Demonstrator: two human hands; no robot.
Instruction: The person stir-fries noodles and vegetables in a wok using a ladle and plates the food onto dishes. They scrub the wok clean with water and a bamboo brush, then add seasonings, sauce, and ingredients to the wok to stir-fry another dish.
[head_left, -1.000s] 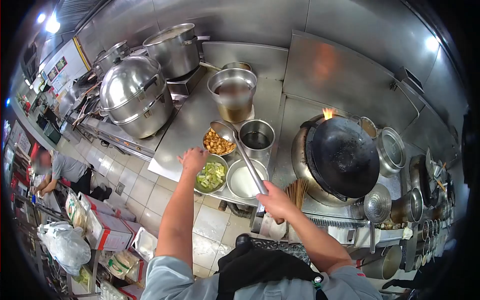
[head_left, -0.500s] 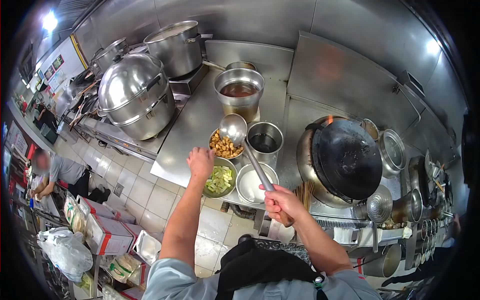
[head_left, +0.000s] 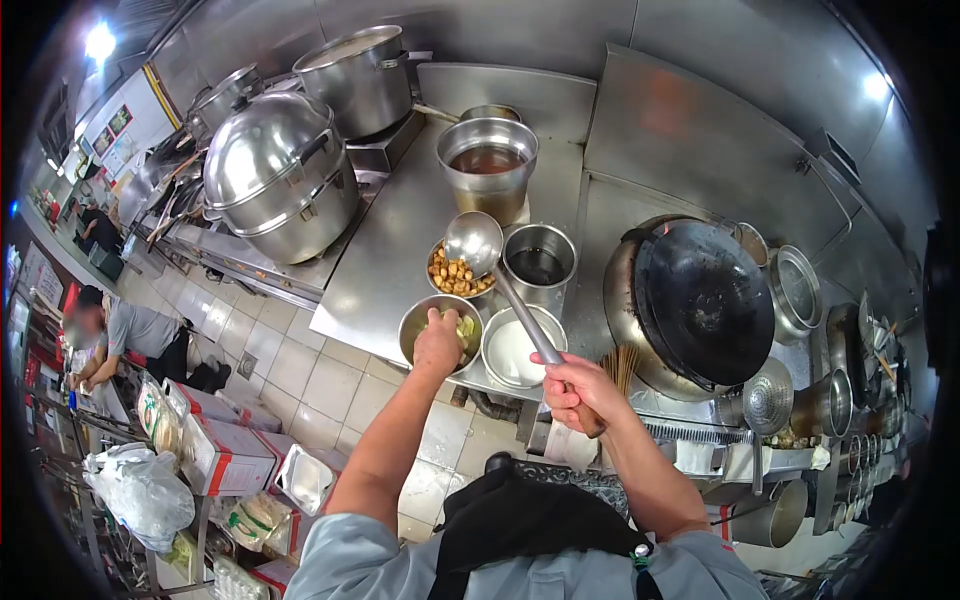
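My left hand (head_left: 438, 343) reaches down into a steel bowl (head_left: 408, 340), its fingers curled around pale green vegetable pieces (head_left: 465, 327). Its fingertips are partly hidden. My right hand (head_left: 587, 392) grips the handle of a long steel ladle (head_left: 474, 242). The ladle's round head hangs over a bowl of browned cubes (head_left: 458, 276), covering its far side. Beside the green pieces, nearer my right hand, stands a container of white powder or grains (head_left: 518, 355), crossed by the ladle's handle. A pot of dark liquid (head_left: 538, 264) is behind it.
A pot of reddish-brown liquid (head_left: 488, 185) stands further back. On the right, a blackened wok (head_left: 708, 305) rests over the burner, with a perforated skimmer (head_left: 768, 398) beside it. A large lidded steamer (head_left: 270, 180) is at left. A co-worker (head_left: 140, 335) bends at the far left.
My left hand has moved from above the front edge of the browned cubes down into the bowl of green pieces. The ladle stays over the cubes. The view has shifted slightly.
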